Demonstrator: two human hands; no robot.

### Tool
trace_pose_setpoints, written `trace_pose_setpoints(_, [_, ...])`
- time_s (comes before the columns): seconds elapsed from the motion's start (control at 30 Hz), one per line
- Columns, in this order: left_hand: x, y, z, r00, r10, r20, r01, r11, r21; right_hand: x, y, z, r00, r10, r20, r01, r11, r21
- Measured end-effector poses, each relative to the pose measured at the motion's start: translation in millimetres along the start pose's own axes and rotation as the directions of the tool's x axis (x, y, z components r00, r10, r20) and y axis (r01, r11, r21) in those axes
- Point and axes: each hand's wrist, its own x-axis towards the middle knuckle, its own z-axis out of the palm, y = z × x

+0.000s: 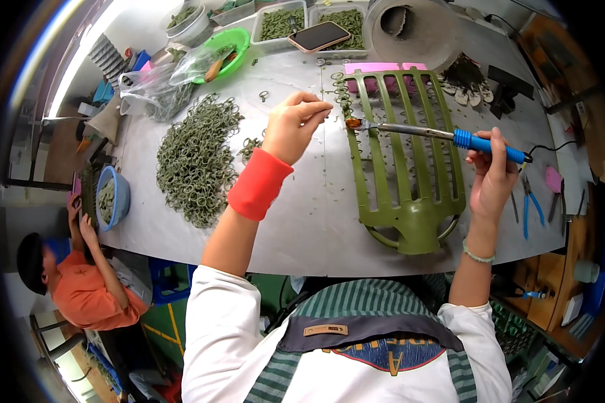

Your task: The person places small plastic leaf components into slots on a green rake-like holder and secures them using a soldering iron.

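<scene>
My left hand [294, 127], with a red wristband, has its thumb and fingers pinched together left of a green slotted frame [417, 225]; what is between the fingertips, if anything, is too small to make out. My right hand [489, 178] is closed on the blue handle of a soldering iron [429, 131]. The iron reaches left across the frame, its brown tip by the left bar, close to my left fingertips. Small green rings [343, 97] line that bar's upper part. Left of my hand lies a big heap of green rings [198, 158].
Behind are a green basin [238, 50], a plastic bag [148, 84], tubs of green pieces [280, 25] and a phone [319, 36]. Pliers [532, 208] and gloves [465, 80] lie right. Far left, another person [91, 289] works beside a blue bowl [121, 195].
</scene>
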Motion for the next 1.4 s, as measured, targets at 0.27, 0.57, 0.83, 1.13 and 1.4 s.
trace_pose_setpoints(0.27, [18, 21, 22, 0.937, 0.349, -0.009, -0.316, 0.86, 0.402, 4, 15, 5, 1.0, 0.018, 0.022, -0.02, 0.995, 0.095])
trace_pose_setpoints(0.57, [19, 18, 27, 0.923, 0.383, 0.025, -0.358, 0.836, 0.415, 0, 1, -14, 1.0, 0.002, -0.016, -0.001, 0.999, 0.049])
trace_pose_setpoints(0.83, [-10, 31, -1, 0.941, 0.322, -0.106, -0.269, 0.899, 0.345, 39, -40, -84, 0.965, -0.057, -0.257, 0.09, 0.989, 0.118])
trace_pose_setpoints(1.13, [-153, 35, -21, 0.997, -0.057, -0.049, 0.068, 0.964, 0.256, 207, -36, -195, 0.93, -0.07, -0.362, 0.156, 0.964, 0.215])
trace_pose_setpoints(1.4, [-204, 65, 13, 0.979, -0.203, 0.0, 0.199, 0.959, 0.2, 285, 0, -198, 0.946, 0.299, -0.123, -0.252, 0.921, 0.298])
